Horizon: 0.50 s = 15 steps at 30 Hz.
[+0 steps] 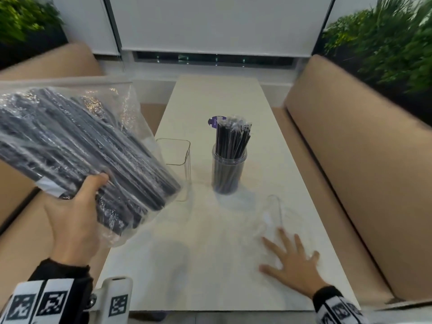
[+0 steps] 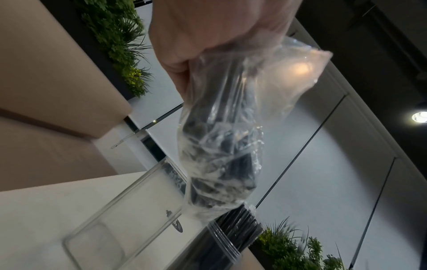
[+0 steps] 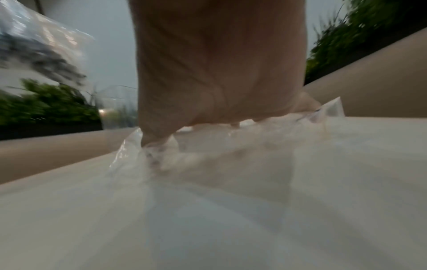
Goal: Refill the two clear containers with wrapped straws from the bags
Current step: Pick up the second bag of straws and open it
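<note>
- A full clear bag of black wrapped straws [image 1: 77,146] is held aloft over the left edge of the white table [image 1: 210,265]; the left hand [image 1: 74,216] is wrapped around its lower end, thumb on top, fingers underneath.
- In the left wrist view the bag's crumpled end [image 2: 221,164] is seen hanging just above the containers.
- The right hand [image 1: 292,260] is laid flat, fingers spread and straight, on an emptied clear bag [image 1: 273,213] lying on the table; nothing is gripped.
- The round clear container [image 1: 228,169] is observed packed with upright straws. The square clear container [image 1: 177,157] beside it is empty and partly hidden by the raised bag.
- Judged state: one container filled, one outstanding.
- Risk: the bag is supported at one end only; the load could sag or slip, and straws could spill onto the table or the tan bench seat [image 1: 362,160].
- Risk: the bag's swing could knock over the empty square container, which is light.
- Whether the bag's mouth is open cannot be determined.
</note>
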### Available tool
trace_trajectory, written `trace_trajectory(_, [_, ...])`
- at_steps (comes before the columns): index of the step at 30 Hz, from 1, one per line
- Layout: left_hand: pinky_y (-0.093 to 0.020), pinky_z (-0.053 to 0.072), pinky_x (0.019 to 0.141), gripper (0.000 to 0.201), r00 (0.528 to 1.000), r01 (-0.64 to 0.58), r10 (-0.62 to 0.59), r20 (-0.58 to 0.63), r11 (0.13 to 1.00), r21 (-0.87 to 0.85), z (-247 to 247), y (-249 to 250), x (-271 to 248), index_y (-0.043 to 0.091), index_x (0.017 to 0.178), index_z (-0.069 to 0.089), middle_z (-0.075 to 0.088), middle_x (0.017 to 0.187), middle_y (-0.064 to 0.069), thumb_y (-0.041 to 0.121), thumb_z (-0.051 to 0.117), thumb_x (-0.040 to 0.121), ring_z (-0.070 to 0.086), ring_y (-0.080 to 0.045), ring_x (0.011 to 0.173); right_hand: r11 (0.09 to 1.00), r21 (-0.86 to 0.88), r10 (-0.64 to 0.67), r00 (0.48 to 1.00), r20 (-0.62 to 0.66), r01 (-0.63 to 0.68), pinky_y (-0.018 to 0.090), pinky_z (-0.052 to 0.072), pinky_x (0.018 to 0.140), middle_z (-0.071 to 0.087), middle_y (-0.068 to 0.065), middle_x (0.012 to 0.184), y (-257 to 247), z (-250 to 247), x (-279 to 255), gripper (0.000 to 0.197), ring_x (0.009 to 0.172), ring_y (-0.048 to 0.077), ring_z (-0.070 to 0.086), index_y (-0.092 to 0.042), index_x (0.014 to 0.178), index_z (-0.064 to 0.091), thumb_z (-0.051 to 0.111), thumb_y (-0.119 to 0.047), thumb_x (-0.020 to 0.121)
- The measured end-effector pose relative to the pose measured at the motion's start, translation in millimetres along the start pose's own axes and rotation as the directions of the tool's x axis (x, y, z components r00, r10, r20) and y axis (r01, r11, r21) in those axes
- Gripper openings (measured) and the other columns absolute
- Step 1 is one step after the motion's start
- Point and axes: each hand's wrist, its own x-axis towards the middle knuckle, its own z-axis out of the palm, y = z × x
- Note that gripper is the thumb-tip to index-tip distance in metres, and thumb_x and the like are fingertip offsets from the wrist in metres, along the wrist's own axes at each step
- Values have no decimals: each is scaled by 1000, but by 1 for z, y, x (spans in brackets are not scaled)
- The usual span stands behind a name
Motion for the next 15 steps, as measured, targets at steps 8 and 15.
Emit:
trace_trajectory(8, [-30,54,84,31,983,-162,160,91,987,13,46,-5,-41,27,78,64,70,80,15,-3,65,87,68,-3,81,988,86,132,990,-45,-127,76,-1,108,-14,-6,165,22,-37,53,84,150,40,-8,-60,146,0,26,-91,73])
trace_trajectory(15, [-31,54,79,23,970,-57,24,241,990,129,50,-20,-53,23,82,70,76,76,10,1,73,81,72,-13,83,999,46,16,843,-538,11,73,7,107,36,-9,155,3,-119,-2,58,143,28,31,-56,140,35,32,-76,86])
